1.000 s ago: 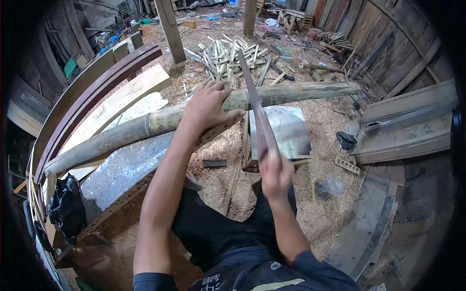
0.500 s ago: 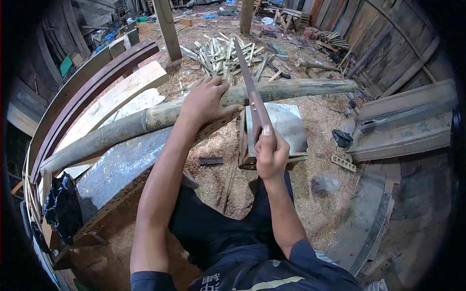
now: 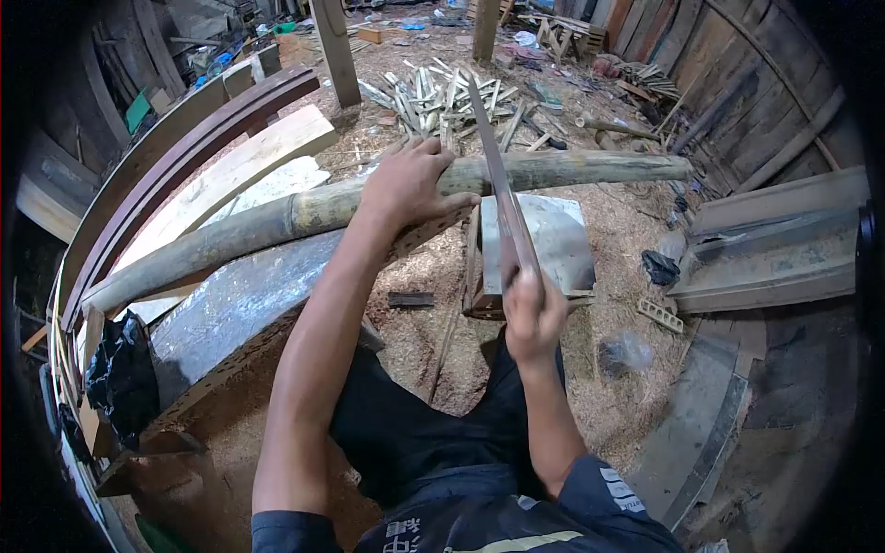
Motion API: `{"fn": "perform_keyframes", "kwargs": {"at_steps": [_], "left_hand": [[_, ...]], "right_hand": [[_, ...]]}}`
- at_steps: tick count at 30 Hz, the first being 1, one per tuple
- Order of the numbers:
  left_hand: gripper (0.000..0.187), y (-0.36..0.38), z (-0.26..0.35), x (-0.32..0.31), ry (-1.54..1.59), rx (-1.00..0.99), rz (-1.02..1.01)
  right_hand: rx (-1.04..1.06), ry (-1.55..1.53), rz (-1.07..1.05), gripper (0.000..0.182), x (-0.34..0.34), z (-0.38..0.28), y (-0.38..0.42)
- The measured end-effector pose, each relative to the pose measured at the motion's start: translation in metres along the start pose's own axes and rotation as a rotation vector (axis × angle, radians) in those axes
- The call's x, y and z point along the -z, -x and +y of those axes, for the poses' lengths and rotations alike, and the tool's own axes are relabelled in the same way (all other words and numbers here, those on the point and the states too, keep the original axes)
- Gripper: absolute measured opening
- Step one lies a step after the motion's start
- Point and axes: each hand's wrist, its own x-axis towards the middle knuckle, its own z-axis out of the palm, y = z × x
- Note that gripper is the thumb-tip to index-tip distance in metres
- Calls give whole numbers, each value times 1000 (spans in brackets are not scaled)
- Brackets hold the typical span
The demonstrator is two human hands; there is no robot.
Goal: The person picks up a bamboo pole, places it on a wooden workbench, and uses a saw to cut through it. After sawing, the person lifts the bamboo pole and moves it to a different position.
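We're watching the long bamboo pole, which sweeps from lower left across to the right, and it keeps its place on the silver-topped bench; the whole scene just sits a touch further right in our view than half a second ago. Nearer the knees stands the box, sheet metal on top, part of it behind the saw. And there's the change: we see that saw drawn back towards the body, its blade still crossing the pole. The left hand holds firm, fingers grasping the pole over its far side, thumb stretched out just beside the blade. Here's the right hand, fingers clenched round the saw's handle, nearer the lap now and slightly blurred.
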Motion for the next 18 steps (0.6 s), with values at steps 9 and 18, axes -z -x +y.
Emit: {"fn": "perform_keyframes", "kwargs": {"at_steps": [9, 18], "left_hand": [[81, 0, 3, -1, 31, 6, -19], [81, -2, -3, -4, 27, -25, -8]], "right_hand": [[-16, -53, 21, 44, -6, -6, -14], [-44, -31, 17, 47, 34, -23, 75]]}}
